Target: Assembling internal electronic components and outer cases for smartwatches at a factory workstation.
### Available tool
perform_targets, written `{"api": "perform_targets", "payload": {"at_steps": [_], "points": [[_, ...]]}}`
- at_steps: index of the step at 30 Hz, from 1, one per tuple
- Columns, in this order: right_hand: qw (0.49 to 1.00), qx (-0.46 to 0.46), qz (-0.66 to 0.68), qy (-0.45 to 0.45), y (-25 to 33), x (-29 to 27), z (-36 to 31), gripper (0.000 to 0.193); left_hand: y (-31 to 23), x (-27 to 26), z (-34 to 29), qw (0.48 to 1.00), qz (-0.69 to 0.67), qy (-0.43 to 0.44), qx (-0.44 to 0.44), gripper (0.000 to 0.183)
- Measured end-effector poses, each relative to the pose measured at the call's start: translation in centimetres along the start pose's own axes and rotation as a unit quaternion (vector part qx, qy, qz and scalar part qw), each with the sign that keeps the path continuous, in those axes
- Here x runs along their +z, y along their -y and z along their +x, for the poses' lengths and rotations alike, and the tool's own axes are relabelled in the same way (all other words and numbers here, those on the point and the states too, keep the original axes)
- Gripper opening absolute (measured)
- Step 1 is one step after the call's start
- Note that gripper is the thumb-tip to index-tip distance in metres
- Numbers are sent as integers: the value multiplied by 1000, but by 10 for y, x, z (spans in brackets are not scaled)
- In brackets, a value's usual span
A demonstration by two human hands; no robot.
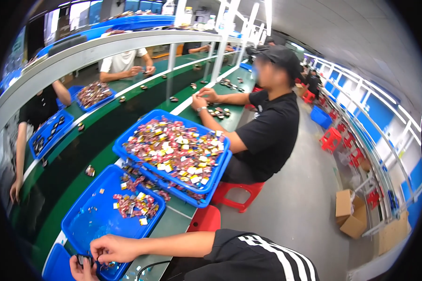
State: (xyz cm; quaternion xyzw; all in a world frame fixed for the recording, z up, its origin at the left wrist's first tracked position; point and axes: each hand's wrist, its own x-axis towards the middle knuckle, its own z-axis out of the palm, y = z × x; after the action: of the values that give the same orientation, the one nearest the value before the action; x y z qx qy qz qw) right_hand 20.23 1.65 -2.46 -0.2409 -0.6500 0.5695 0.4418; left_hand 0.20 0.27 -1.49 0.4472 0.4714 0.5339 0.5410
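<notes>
At the lower left, my left hand (82,272) grips a small dark piece with a pale face (83,259) between thumb and fingers. Just beside it my right hand (109,248) is closed in a pinch. Whatever lies between its fingertips is too small or hidden to tell. Both hands are over the near end of a blue tray (84,206). A heap of small red, yellow and white pieces (136,206) lies at that tray's far right side, with blue scraps (90,229) scattered on its bottom.
Stacked blue trays (173,186) beyond hold a large heap of similar pieces. A green conveyor belt (65,187) runs along the left, carrying scattered small parts. A co-worker in black (276,122) sits ahead on a red stool (237,194). An open cardboard box (354,220) stands on the floor.
</notes>
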Motion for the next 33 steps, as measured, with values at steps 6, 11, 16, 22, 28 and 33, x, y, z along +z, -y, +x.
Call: {"api": "perform_targets", "payload": {"at_steps": [6, 11, 16, 22, 28, 33], "points": [[989, 119, 72, -44, 2, -6, -3, 14, 7, -8, 2, 997, -70, -19, -39, 18], [990, 139, 25, -23, 14, -10, 1, 10, 23, -21, 11, 997, 68, -28, 34, 37], [998, 37, -29, 47, 22, -1, 3, 6, -10, 4, -8, 993, 118, 14, 25, 17], [999, 31, -36, -21, 11, 14, -2, 7, -38, 18, -17, 907, 381, 77, 164, 15], [999, 33, 35, -7, -2, 11, -9, 11, -1, 1, -18, 961, 266, 60, 38, 13], [993, 61, 95, -16, 4, 9, -6, 13, 2, -4, -6, 993, 105, -6, 53, 14]]}}
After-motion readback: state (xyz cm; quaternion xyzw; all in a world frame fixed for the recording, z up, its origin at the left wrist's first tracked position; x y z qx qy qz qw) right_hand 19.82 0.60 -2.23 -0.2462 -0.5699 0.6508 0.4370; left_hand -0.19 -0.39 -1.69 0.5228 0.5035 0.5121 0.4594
